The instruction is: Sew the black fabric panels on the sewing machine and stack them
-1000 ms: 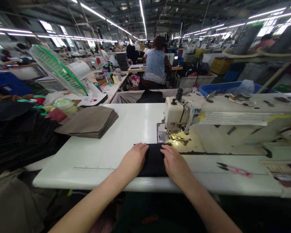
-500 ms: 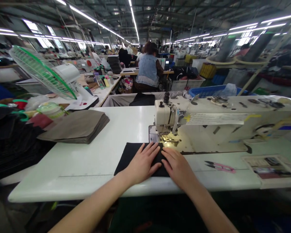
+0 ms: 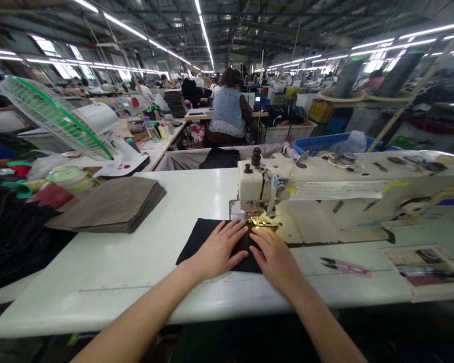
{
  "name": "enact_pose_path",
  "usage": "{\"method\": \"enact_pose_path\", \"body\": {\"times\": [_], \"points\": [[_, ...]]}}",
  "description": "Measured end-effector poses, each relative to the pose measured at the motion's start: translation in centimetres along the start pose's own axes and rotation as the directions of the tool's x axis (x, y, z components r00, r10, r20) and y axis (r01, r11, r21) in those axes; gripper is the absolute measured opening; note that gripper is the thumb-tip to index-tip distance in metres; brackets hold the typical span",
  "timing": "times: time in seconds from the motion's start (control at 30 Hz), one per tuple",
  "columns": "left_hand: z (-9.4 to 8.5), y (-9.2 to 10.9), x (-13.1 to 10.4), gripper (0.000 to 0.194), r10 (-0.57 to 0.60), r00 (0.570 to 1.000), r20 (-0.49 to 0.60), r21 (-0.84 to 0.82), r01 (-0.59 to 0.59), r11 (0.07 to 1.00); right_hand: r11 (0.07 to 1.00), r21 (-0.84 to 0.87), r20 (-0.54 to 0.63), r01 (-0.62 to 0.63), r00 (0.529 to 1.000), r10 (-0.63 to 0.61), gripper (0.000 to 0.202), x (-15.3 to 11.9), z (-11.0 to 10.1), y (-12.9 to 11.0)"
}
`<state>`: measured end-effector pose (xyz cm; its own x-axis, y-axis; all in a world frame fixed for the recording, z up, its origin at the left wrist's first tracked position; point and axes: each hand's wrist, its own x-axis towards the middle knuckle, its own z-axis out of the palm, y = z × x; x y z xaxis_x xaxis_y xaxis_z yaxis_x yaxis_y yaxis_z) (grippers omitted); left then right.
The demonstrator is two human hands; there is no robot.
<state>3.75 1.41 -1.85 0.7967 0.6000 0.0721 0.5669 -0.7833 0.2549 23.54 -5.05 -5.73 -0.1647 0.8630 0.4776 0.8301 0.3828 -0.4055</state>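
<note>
Black fabric piece [image 3: 208,239] is lying flat on the white bench [image 3: 136,262] before one sewing machine [image 3: 272,189], in a factory hall; left hand [image 3: 219,249] and right hand [image 3: 274,257] are pressing it, fingers spread, gripping nothing. One grey stack [image 3: 111,204], one fan [image 3: 56,118], one pink snips [image 3: 346,266].

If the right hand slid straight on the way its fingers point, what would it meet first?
Likely the presser foot of the sewing machine: the right hand lies flat on the black fabric, fingers aimed at it; depth is unclear.
</note>
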Motion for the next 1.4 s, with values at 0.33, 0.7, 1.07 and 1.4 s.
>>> {"method": "enact_pose_path", "body": {"times": [0.33,0.7,1.07,1.4], "points": [[0.3,-0.5,0.2,0.061,0.019,0.999,-0.026,0.031,-0.018,0.999,1.000,0.000,0.024,-0.008,1.000,0.008,0.030,0.3,-0.1,0.1],[-0.6,2.3,-3.1,0.044,0.194,0.980,0.042,-0.063,-0.191,0.979,0.992,-0.006,0.019,0.126,0.992,-0.125,0.031,-3.9,-2.3,-1.1],[-0.8,0.8,-2.5,0.043,0.197,0.980,-0.013,-0.085,-0.197,0.977,0.989,-0.031,0.044,0.142,0.989,-0.141,0.024,-1.9,-2.6,-0.4],[-1.5,-2.8,1.4,0.041,0.175,0.985,-0.009,-0.111,-0.175,0.978,0.989,-0.143,0.064,0.026,0.998,-0.017,0.020,2.3,-1.2,0.9]]}}
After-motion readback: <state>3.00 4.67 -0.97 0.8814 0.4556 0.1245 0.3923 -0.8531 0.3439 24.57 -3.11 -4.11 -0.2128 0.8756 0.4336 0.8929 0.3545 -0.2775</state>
